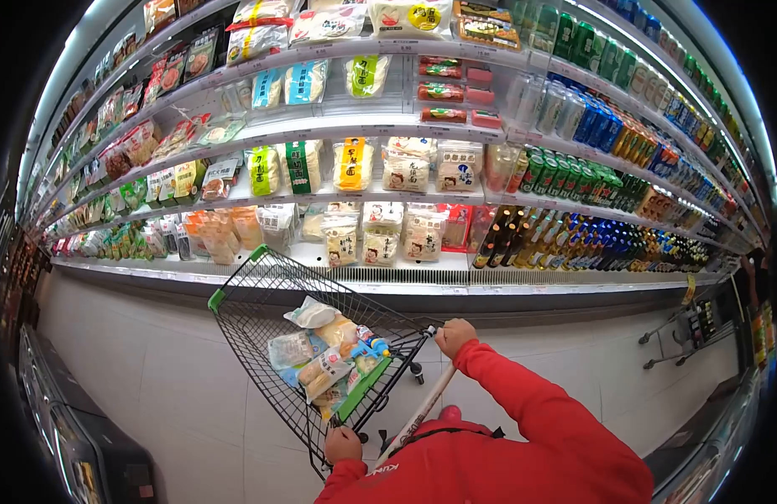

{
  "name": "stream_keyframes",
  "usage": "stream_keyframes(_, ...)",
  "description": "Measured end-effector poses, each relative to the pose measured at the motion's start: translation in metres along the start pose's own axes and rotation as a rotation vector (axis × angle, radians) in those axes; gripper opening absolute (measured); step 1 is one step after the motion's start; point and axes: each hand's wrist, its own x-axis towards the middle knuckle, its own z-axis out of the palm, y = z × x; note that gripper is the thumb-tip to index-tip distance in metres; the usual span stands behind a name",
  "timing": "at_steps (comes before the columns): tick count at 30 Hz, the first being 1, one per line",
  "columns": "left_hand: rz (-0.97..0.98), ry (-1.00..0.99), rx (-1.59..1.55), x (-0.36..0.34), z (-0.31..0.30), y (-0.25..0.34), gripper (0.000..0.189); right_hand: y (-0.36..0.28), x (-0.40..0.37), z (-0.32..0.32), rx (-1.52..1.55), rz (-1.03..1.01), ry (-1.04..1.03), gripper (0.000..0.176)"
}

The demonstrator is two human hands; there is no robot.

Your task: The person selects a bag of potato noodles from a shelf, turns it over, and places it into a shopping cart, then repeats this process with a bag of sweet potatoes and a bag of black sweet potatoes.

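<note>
A dark wire shopping cart (262,323) with green trim stands at an angle in front of me. My left hand (344,443) is closed on its near left corner, by the end of the handle. On the near right corner my right hand (455,338) is wrapped round the frame, arm stretched out in a red sleeve. Between them runs the pale handle bar (422,412). Inside the basket lie several packaged foods, among them a clear pack of rolls (324,374), a white bag (313,313) and a blue toy-like item (371,344).
A long lit refrigerated shelf (388,288) spans the front, with noodle packs (353,164) in the middle and cans (565,172) and bottles (565,239) to the right. Another cart (686,332) stands at the right. A dark cabinet (82,428) borders the tiled floor (178,361) on the left.
</note>
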Motion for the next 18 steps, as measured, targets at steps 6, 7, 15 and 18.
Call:
stream_keyframes(6, -0.103, 0.108, 0.071, 0.02, 0.024, 0.037, 0.027, 0.022, 0.068, 0.01, 0.115, -0.118, -0.075, 0.031)
stream_keyframes(7, -0.158, 0.116, 0.104, 0.025, 0.03, 0.045, 0.027, 0.029, 0.079, 0.013, 0.104, -0.136, -0.157, 0.032)
stream_keyframes(15, -0.359, 0.175, 0.21, 0.049, 0.062, 0.082, 0.028, 0.006, 0.2, -0.129, 1.362, -0.243, -0.453, 0.041)
stream_keyframes(18, -0.365, 0.196, 0.206, 0.057, 0.076, 0.088, 0.029, -0.001, 0.253, -0.264, 1.679, -0.906, -0.066, 0.043)
